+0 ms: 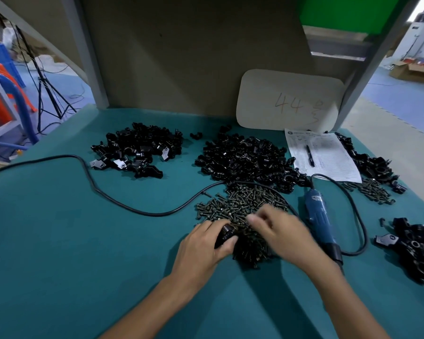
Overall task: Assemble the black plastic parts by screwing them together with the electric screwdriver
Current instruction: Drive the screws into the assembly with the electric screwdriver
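The left hand (201, 245) curls round one black part (227, 232). The right hand (282, 231) is blurred, grip unreadable, over one screw pile (240, 201), with one screwdriver (320, 216) at three o'clock.

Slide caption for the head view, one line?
The left hand grips a black plastic part; right hand reaches over the screw pile, electric screwdriver lying beside it.

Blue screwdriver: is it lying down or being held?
Lying down. The electric screwdriver lies flat on the table, beside the right hand, unheld.
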